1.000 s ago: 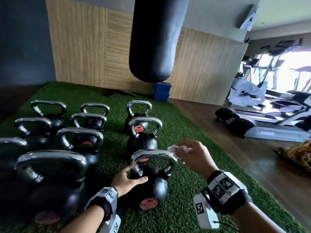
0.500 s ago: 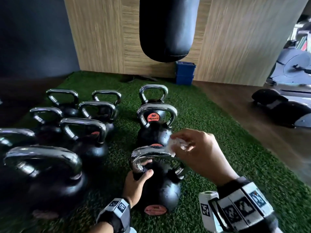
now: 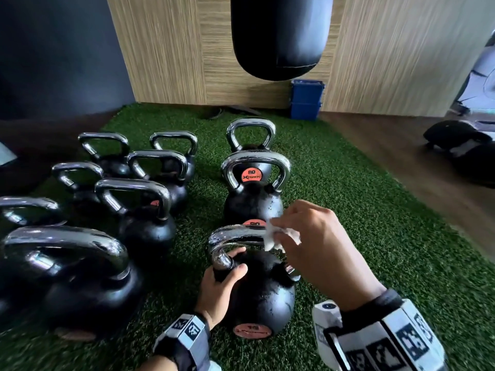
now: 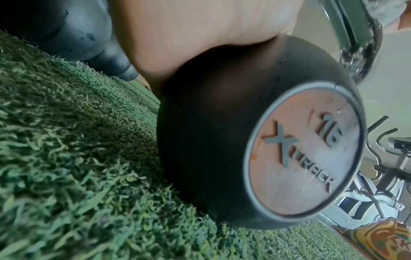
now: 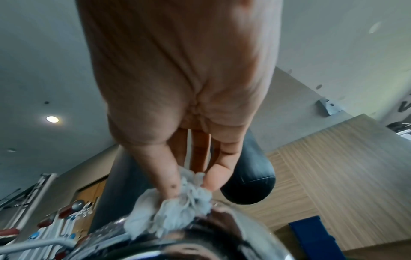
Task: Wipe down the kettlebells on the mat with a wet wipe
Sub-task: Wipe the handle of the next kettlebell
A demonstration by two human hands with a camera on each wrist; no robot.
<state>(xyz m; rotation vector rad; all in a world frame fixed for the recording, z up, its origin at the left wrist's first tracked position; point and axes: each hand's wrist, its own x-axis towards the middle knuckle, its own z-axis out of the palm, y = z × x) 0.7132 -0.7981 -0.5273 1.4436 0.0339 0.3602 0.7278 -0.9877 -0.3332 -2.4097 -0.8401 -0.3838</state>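
The nearest black kettlebell with a chrome handle and an orange "16" disc stands on the green turf mat. My left hand grips it at the left base of the handle. My right hand pinches a crumpled white wet wipe and presses it onto the top right of the handle. In the right wrist view the wet wipe sits bunched between thumb and fingers on the chrome. Behind stand two more kettlebells in the same column.
Several other kettlebells fill the left of the mat in rows. A black punching bag hangs above the back of the mat. A blue box stands by the wood-panel wall. Wooden floor and gym machines lie to the right.
My right hand came down and left, bringing the wipe onto the handle. My left hand shifted up from the kettlebell's body to the handle's base. The head view moved closer.
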